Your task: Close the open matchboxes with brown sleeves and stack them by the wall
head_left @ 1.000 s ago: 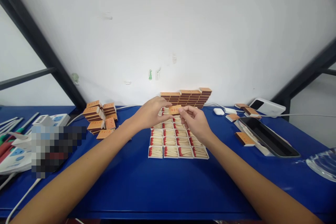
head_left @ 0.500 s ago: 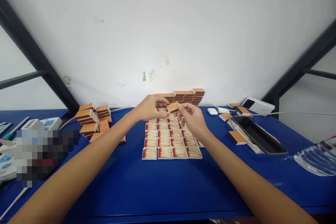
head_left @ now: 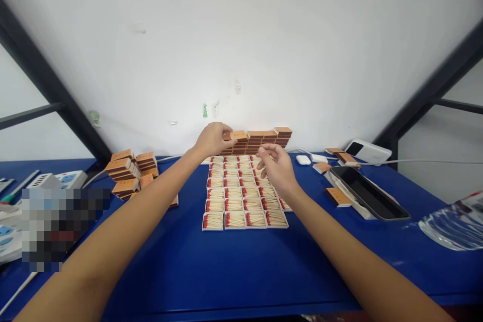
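My left hand [head_left: 213, 139] reaches far back and pinches an orange matchbox sleeve [head_left: 238, 135] at the left top of the stack of matchboxes [head_left: 264, 141] against the wall. My right hand [head_left: 276, 166] hovers just right of it, fingers loosely curled and apart, holding nothing. Below both hands lies a grid of open match trays [head_left: 241, 196] with red-tipped matches on the blue table [head_left: 234, 266].
A loose pile of orange matchboxes [head_left: 130, 171] sits at the left. A black tray [head_left: 368, 192], a few single matchboxes [head_left: 337, 196], white earbud cases [head_left: 303, 159] and a white power bank [head_left: 368, 151] lie at the right. A power strip [head_left: 56, 180] is far left.
Both hands held the matchbox sleeve over the trays. Now the left hand has carried it back onto the stack at the wall, and the right hand has let go.
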Demonstrator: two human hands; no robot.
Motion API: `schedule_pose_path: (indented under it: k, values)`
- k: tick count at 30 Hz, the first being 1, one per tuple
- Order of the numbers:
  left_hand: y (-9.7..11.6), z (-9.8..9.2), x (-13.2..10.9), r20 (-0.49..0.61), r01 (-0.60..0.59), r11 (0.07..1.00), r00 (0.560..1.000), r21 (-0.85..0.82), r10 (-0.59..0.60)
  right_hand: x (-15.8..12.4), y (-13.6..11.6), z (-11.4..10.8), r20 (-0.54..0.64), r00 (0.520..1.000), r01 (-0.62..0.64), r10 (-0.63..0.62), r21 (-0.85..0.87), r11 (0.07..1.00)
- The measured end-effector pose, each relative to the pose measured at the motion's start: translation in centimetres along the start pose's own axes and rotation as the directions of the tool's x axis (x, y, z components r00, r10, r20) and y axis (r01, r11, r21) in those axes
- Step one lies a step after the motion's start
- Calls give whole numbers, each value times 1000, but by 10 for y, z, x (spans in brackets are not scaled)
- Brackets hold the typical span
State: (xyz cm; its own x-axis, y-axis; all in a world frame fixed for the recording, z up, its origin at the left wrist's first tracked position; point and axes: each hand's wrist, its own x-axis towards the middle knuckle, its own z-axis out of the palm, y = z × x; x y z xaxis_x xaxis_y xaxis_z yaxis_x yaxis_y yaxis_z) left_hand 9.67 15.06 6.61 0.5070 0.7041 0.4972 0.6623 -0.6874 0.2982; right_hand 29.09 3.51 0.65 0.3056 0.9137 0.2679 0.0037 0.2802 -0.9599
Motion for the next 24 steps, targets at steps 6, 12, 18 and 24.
schedule_pose_path:
  k: [6,12,18,24]
  values:
    - [-2,12,13,-15,12,999,1000,51,-11,-3,-3,1,40,999,7,-5,-29,1000]
    - [4,18,17,-22,2,995,1000,105,0,-3,-3,1,43,999,11,-9,-39,999]
    - [4,20,19,-21,1,991,1000,134,1,-3,-1,1,52,999,3,0,-50,999]
    - [3,2,-3,-5,-32,990,999,134,33,-4,0,0,82,996,23,-18,-62,998]
